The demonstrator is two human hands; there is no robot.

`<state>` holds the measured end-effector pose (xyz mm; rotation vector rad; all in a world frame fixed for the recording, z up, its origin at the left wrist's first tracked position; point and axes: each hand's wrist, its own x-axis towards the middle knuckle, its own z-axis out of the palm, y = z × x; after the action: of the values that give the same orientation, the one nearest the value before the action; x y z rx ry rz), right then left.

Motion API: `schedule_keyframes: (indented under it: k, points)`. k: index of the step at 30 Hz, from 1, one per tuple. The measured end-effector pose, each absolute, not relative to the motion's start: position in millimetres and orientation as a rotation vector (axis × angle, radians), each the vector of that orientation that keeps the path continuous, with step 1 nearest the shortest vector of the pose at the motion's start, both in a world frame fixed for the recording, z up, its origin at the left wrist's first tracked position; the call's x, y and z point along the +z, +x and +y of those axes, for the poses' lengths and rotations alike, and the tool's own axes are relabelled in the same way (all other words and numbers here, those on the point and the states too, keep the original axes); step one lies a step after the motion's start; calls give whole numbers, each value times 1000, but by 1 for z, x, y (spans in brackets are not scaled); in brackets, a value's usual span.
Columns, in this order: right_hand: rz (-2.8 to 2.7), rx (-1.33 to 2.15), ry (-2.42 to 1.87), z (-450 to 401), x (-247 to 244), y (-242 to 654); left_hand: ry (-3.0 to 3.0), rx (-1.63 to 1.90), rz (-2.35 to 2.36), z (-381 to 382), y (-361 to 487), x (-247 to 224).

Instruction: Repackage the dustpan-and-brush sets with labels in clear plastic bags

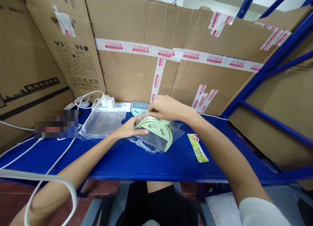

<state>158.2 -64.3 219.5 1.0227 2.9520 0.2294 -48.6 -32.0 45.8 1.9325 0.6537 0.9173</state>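
A light green dustpan and brush set (156,127) with grey bristles lies inside a clear plastic bag (146,147) on the blue table. My left hand (133,127) grips its left side, thumb laid across the front. At the upper end, my right hand (162,108) is closed in a pinch on the bag's edge; the fingertips are partly hidden. Behind my hands is a light blue brush (139,108) with grey bristles, partly covered. To the right of the bagged set, a yellow-green and white packaging card (197,148) rests flat on the table.
A stack of clear plastic bags (102,123) lies left of my hands. Behind it sits a white power strip (122,107) with plugs and trailing white cables. Cardboard walls (132,76) and a blue metal frame (259,77) enclose the blue table (117,169). A white cable loop hangs over my left forearm.
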Motion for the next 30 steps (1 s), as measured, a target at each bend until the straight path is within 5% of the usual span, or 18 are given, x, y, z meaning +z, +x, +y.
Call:
schedule_keyframes:
  k: [11, 16, 30]
  points:
    - [3189, -130, 1451, -78, 231, 210, 1756, 1060, 637, -32, -32, 30]
    - [2934, -341, 1303, -67, 211, 243, 1778, 1039, 693, -29, -33, 25]
    - [3002, -170, 1307, -84, 202, 233, 1704, 1059, 847, -27, -43, 17]
